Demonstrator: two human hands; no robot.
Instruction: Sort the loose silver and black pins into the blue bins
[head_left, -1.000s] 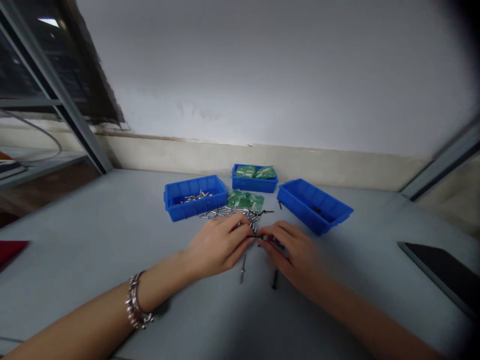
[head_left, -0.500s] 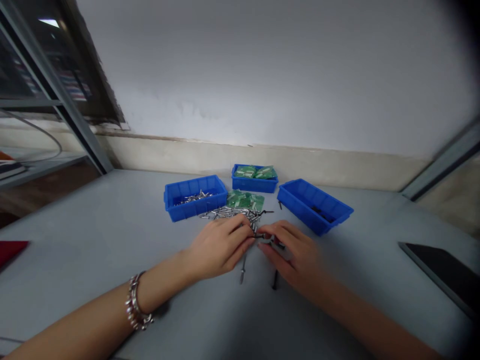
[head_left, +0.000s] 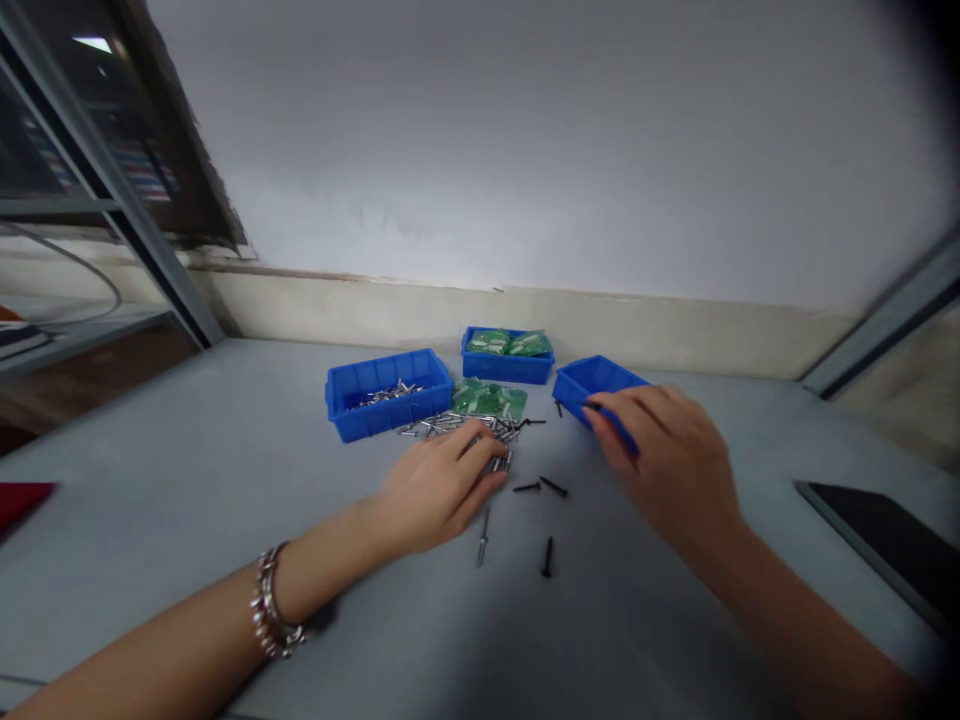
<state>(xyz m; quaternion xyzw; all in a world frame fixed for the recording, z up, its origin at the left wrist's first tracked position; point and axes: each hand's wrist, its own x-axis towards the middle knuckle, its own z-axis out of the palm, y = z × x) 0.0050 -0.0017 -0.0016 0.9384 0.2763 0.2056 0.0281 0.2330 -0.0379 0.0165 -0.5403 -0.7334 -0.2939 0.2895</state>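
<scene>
Lying nearest on the smooth grey desk (head_left: 225, 450), a black screw (head_left: 547, 558) and a slender silver rivet (head_left: 482, 542) are seen. Beyond, heaped silver rivets (head_left: 504, 430) are partly covered by the half-curled left hand (head_left: 442, 490), its grip unclear; a thin dark piece (head_left: 592, 404) is pinched by the nearly closed right hand (head_left: 667, 455) at a blue plastic bin (head_left: 576, 397).

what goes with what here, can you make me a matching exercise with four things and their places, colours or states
1. left hand
2. right hand
3. bracelet
4. packets

A. around the left wrist
B. green
C. curled over the silver pieces
D. pinching a dark piece at the right bin

Pairs: 1-C, 2-D, 3-A, 4-B
</scene>
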